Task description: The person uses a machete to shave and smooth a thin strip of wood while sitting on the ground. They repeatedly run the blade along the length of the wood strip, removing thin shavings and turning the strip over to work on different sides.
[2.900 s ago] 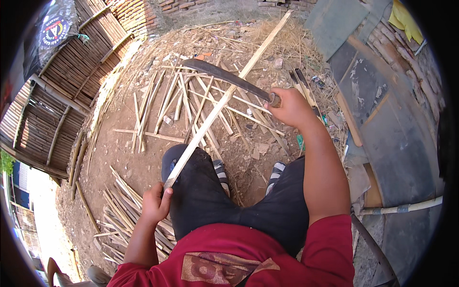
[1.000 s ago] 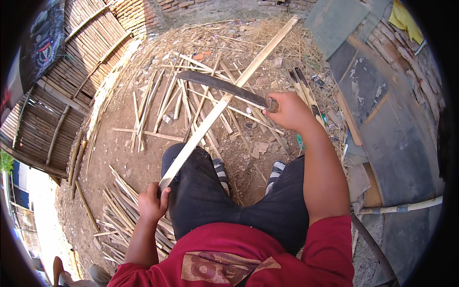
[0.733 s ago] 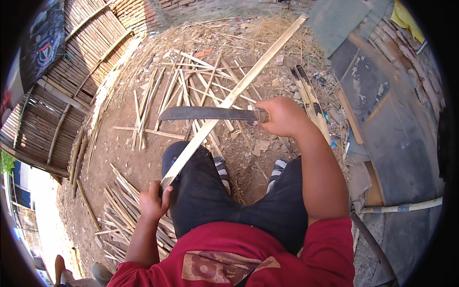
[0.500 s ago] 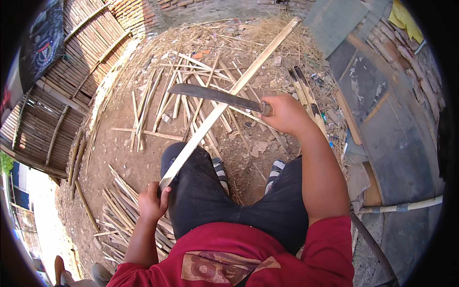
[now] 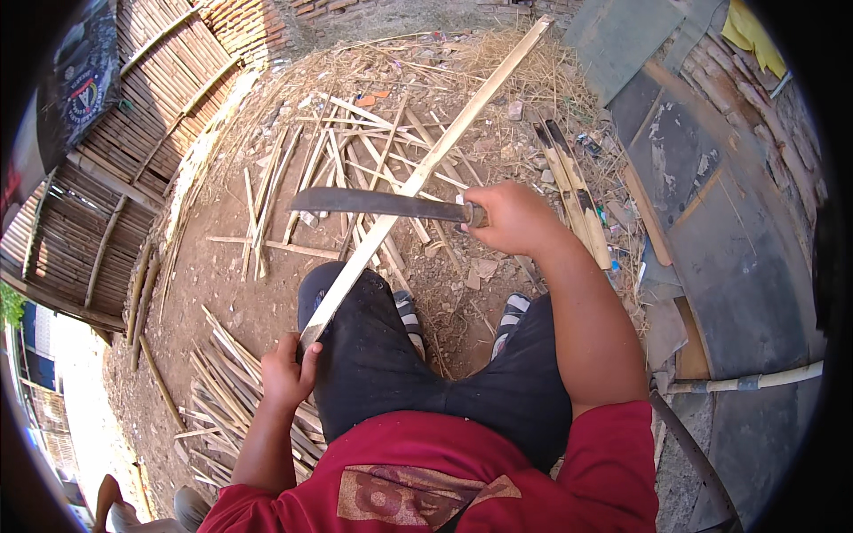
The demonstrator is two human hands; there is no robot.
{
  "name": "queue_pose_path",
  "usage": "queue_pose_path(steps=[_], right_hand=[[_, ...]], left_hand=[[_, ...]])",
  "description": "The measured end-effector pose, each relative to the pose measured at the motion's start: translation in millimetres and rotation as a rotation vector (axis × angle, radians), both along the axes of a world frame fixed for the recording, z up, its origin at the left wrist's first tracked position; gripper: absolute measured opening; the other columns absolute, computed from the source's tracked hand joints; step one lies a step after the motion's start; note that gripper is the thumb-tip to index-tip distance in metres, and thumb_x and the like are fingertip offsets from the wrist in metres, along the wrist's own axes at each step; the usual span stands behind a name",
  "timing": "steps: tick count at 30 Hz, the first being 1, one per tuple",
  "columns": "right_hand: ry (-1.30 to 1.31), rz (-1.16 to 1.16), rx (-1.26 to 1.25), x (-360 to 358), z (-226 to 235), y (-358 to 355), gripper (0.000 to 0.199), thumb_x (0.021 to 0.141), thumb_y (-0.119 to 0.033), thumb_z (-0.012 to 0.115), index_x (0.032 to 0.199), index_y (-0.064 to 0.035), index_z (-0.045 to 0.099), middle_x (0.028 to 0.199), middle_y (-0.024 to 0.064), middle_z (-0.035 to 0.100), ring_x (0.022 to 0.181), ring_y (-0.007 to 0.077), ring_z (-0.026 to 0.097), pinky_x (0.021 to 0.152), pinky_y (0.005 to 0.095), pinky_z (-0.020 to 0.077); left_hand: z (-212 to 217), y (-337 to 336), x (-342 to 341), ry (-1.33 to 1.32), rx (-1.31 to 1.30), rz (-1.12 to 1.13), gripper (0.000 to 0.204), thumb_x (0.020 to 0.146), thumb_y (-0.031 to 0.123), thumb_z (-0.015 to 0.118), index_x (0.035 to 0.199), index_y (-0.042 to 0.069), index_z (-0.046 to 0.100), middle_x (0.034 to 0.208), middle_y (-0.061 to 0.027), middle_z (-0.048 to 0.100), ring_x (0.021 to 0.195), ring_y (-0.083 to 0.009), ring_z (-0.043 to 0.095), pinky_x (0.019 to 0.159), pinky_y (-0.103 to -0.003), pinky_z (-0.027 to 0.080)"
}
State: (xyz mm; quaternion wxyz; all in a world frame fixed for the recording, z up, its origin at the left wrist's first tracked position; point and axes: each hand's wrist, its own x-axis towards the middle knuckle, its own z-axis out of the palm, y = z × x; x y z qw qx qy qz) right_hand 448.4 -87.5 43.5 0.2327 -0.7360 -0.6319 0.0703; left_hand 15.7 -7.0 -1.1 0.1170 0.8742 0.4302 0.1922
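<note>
Step in hand: a long bamboo slat (image 5: 418, 182) is being shaved with a machete (image 5: 378, 204), judged from the blade lying across it.
Doing it well: the blade is best kept at a shallow angle to the slat and driven away from the body; thin strokes are likely safer than deep ones, since a deep bite could split the strip.
Left hand (image 5: 286, 373): clenched around the near end of the slat, which is braced on the left thigh; the fingers (image 5: 308, 366) are wrapped on the wood just below the cut end.
Right hand (image 5: 514, 218): closed tight on the machete handle, the blade pointing to the person's left.
Slat: runs from the left hand up and away to the right, its far end out over the straw-strewn ground (image 5: 222, 275).
Blade against slat: crosses it about midway, well apart from the left fingers; true contact cannot be told.
Risk: a slip toward the knee; the stroke is better kept beyond the legs.
Around: split strips (image 5: 222, 391) lie heaped by the left leg.
</note>
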Motion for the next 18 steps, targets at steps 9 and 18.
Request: queue_pose_path(steps=[9, 18], right_hand=[[0.137, -0.084, -0.007, 15.7, 13.9, 1.4, 0.031, 0.082, -0.025, 0.079, 0.106, -0.0072, 0.072, 0.084, 0.0197, 0.070, 0.089, 0.0389, 0.070, 0.076, 0.0480, 0.0547], [0.100, 0.074, -0.132, -7.7, 10.2, 8.1, 0.025, 0.083, -0.023, 0.076, 0.104, -0.0105, 0.072, 0.088, 0.0190, 0.072, 0.088, 0.0380, 0.071, 0.077, 0.0497, 0.0558]], left_hand=[[6.2, 3.6, 5.9, -0.171, -0.387, -0.094, 0.041, 0.095, 0.037, 0.073, 0.094, -0.002, 0.063, 0.067, -0.0127, 0.059, 0.062, -0.0208, 0.057, 0.061, -0.036, 0.046], [19.9, -5.6, 21.9, -0.089, -0.312, -0.025, 0.035, 0.093, 0.031, 0.077, 0.093, -0.001, 0.064, 0.060, -0.0124, 0.057, 0.054, -0.0202, 0.055, 0.055, -0.037, 0.046]])
